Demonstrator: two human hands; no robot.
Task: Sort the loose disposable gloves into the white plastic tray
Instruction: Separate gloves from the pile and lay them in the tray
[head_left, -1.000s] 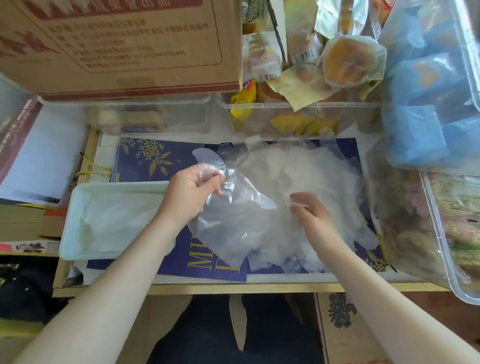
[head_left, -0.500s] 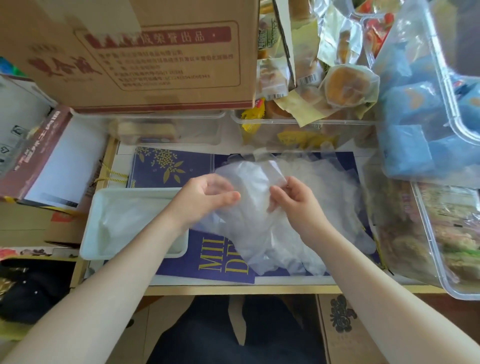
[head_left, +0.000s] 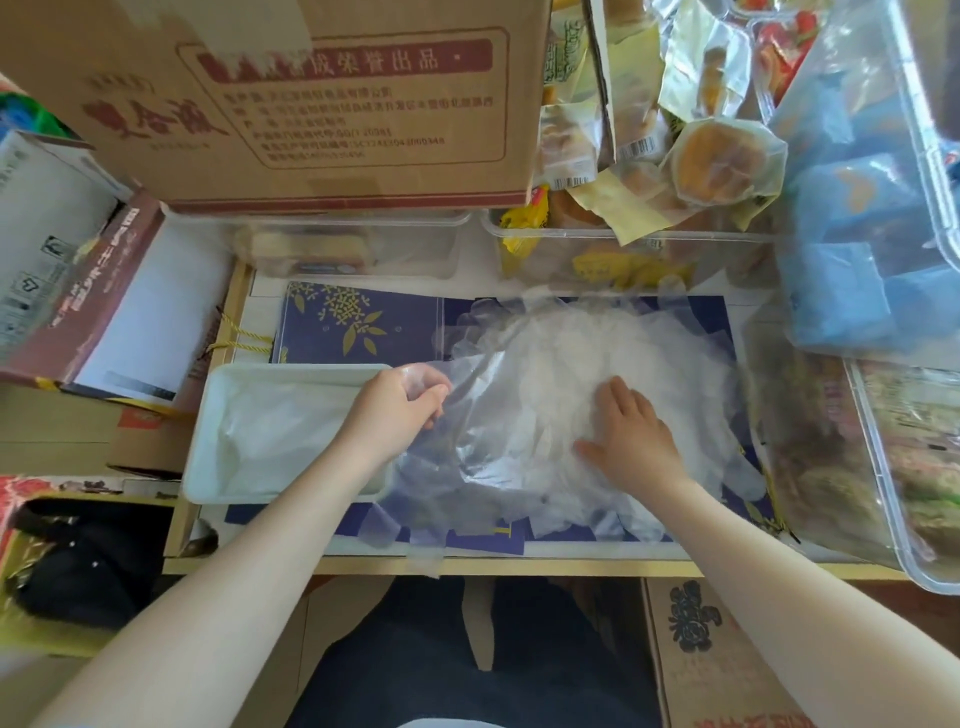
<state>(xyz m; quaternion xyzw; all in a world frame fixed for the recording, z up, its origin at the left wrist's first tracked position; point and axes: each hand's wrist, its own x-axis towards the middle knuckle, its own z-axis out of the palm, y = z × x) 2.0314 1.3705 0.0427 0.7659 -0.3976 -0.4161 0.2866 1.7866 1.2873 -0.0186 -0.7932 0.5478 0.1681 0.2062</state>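
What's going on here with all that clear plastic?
A person is sorting thin clear disposable gloves. The left hand pinches one glove at its edge, right beside the white tray, which already has some clear plastic in it. The right hand lies flat, fingers spread, on the pile of gloves heaped on a blue bag. Most of the gloves are not yet in the tray.

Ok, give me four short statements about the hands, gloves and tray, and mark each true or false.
1. The left hand pinches a clear glove. True.
2. The right hand grips the white tray. False: it lies flat on the glove pile.
3. The white tray sits left of the pile. True.
4. The pile rests on a bare wooden top. False: it lies on a dark blue printed sheet.
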